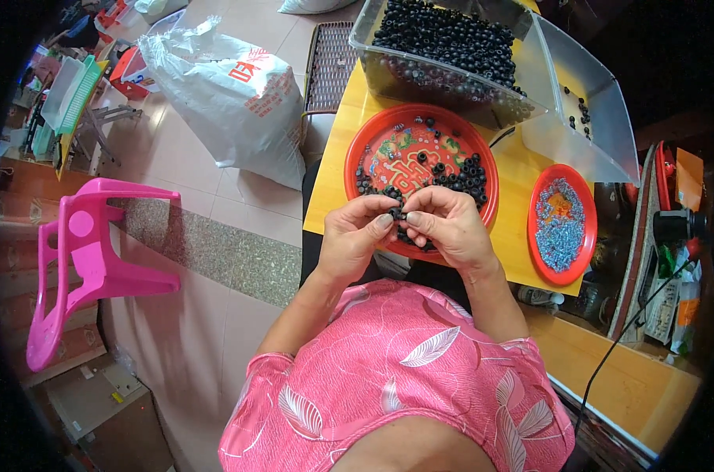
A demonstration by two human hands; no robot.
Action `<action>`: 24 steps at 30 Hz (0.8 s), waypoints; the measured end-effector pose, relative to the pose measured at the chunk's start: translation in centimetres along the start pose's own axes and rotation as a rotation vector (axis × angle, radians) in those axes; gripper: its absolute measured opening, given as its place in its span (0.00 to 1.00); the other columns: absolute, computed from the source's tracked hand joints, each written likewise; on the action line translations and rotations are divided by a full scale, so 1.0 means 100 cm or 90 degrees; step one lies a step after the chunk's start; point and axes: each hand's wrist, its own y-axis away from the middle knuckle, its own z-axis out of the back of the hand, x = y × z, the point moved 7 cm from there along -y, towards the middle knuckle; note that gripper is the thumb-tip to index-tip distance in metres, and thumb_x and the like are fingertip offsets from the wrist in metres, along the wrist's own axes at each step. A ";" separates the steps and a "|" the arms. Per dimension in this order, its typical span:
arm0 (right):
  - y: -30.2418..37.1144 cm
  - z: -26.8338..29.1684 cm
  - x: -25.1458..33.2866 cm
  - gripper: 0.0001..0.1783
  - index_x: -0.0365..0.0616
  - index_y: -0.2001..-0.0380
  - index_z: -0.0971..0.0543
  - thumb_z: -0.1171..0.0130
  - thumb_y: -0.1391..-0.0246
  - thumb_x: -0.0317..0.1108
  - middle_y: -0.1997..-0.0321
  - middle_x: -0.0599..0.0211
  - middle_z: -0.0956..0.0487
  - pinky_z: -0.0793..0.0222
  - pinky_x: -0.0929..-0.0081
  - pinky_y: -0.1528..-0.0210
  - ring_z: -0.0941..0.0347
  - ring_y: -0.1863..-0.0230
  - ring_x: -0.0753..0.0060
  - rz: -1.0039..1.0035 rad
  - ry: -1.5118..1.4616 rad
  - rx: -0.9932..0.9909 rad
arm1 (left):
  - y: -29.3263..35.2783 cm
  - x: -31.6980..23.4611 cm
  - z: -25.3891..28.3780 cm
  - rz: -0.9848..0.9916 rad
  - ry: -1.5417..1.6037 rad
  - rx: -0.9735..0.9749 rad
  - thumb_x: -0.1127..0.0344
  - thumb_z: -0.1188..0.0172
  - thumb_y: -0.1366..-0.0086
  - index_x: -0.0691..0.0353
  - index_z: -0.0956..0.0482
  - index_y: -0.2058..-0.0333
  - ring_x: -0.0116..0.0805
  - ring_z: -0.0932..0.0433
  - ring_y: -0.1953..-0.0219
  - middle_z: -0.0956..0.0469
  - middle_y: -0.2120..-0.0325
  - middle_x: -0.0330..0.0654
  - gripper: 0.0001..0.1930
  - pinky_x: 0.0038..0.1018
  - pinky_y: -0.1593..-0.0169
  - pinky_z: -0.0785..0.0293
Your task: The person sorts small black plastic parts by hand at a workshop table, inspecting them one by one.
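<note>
Both hands meet over the near rim of a round red tray (355,157) with a printed pattern. My left hand (353,236) pinches a small black ring-shaped part (397,212) between thumb and forefinger. From the other side, my right hand (451,228) closes its thumb and forefinger on the same part. The fingertips partly cover it, so its exact kind is hard to make out. Several loose black parts (471,177) lie in the tray, mostly at its right side and near edge. A smaller red oval tray (536,236) to the right holds many tiny blue-grey pieces (560,244).
A clear plastic bin (451,102) full of black parts stands at the back of the yellow table (325,200). Beside it is another clear bin (601,145) with a few parts. A white sack (231,110) and a pink stool (97,236) on its side are at left.
</note>
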 end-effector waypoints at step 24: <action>0.019 -0.016 -0.023 0.07 0.37 0.69 0.27 0.45 0.49 0.30 0.77 0.67 0.24 0.33 0.89 0.79 0.29 0.79 0.84 -0.120 -0.101 0.167 | 0.021 -0.032 -0.032 -0.336 -0.525 0.209 0.76 0.42 0.49 0.67 0.25 0.67 0.34 0.30 0.73 0.30 0.75 0.43 0.09 0.25 0.69 0.33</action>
